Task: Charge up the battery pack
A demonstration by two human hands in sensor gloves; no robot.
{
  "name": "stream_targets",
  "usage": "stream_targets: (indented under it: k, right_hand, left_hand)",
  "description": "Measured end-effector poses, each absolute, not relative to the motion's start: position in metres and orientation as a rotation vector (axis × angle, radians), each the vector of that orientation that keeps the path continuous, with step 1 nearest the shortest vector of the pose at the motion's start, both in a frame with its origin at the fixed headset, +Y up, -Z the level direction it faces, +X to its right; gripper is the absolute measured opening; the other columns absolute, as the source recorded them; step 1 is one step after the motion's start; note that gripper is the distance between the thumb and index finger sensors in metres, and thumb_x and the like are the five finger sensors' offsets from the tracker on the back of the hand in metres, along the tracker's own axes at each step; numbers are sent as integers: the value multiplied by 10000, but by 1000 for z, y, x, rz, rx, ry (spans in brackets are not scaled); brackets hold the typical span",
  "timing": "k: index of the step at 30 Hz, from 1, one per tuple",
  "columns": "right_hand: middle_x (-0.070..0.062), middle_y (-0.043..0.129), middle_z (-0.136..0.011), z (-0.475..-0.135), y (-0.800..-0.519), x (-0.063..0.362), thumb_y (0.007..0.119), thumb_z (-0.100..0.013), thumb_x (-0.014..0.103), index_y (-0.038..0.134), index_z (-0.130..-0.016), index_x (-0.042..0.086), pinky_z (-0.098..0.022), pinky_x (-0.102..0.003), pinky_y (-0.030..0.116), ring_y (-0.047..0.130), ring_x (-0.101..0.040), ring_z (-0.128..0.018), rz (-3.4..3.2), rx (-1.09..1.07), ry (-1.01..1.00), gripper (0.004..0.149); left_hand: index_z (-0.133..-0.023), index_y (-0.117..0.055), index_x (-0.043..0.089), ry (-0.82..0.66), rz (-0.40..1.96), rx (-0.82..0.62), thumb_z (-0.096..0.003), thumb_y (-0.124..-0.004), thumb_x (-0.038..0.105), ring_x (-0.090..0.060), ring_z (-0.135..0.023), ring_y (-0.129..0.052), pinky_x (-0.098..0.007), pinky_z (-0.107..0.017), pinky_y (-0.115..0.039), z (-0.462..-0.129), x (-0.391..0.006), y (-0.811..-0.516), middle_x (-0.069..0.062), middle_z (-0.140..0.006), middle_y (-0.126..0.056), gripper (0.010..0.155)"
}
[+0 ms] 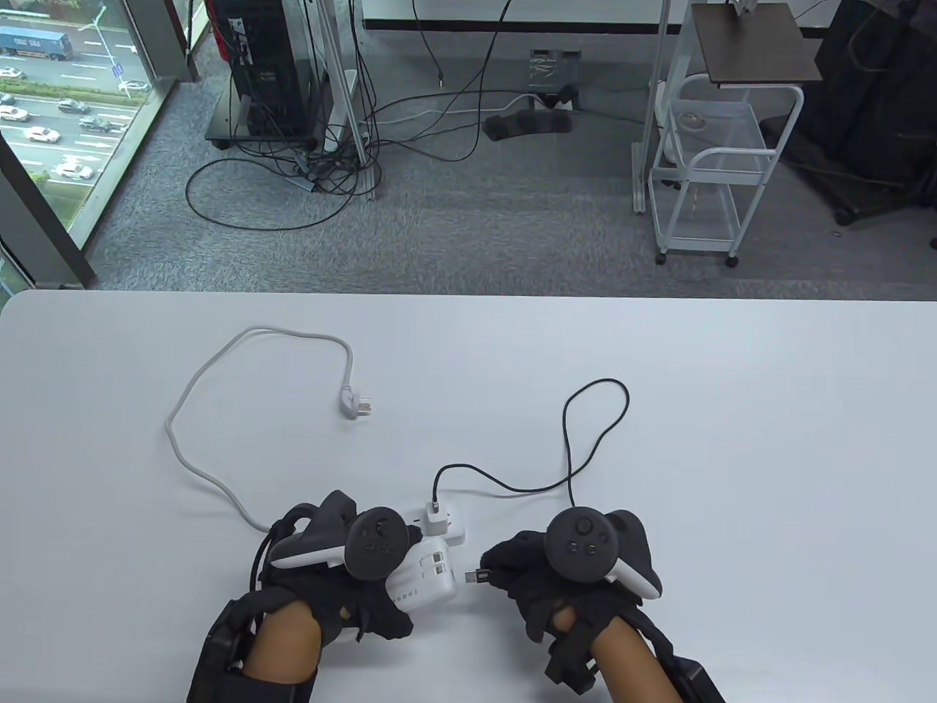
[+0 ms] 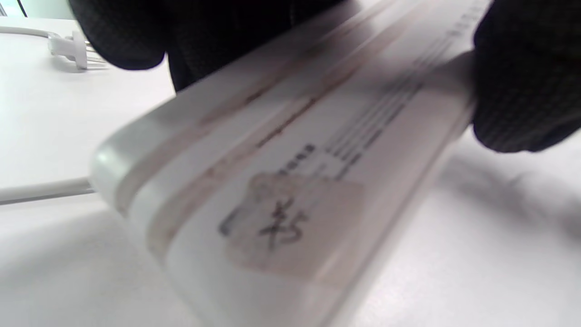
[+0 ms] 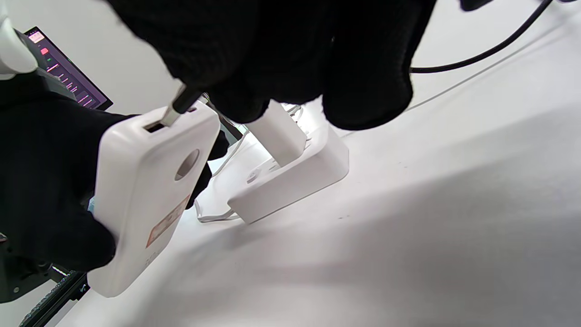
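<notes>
My left hand [image 1: 370, 604] grips a white battery pack [image 1: 430, 573] just above the table; it also shows in the right wrist view [image 3: 145, 200]. My right hand [image 1: 512, 571] pinches the black cable's USB connector [image 1: 474, 576] at the pack's end. In the right wrist view the connector's metal tip [image 3: 172, 113] sits at a port on the pack's top edge; how deep it sits I cannot tell. The black cable [image 1: 596, 439] loops back to a white adapter [image 1: 437, 521] plugged into a white power strip [image 3: 290, 181]. The left wrist view shows the pack [image 2: 290, 181] blurred and close.
The power strip's white cord [image 1: 212, 476] curves over the table's left half and ends in a loose plug [image 1: 356, 404], lying unplugged. The black cable's loop lies behind my right hand. The table's far edge [image 1: 468, 294] faces a carpeted floor with a cart.
</notes>
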State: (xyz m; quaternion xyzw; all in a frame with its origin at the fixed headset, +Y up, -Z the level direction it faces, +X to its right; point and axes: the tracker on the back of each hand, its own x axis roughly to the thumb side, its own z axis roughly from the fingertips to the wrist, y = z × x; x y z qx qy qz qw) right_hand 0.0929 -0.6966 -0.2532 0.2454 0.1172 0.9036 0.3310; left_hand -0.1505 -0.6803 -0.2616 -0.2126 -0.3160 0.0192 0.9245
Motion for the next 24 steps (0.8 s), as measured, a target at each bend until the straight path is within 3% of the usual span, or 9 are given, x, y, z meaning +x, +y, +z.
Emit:
stream_targets:
  k: [24]
  right_hand:
    - [-90,971,-525,-250,-705,79,760,-438,319,909,-724,124,-612,-795,517,962,-358,-612,2391,675,510,378]
  left_hand:
    - [-1126,-592,150,-687,-82,-449,-269,-936,750,-302,-734,-942,-541,-622,-775,-254,-131,-685,-120,-985,-822,1101]
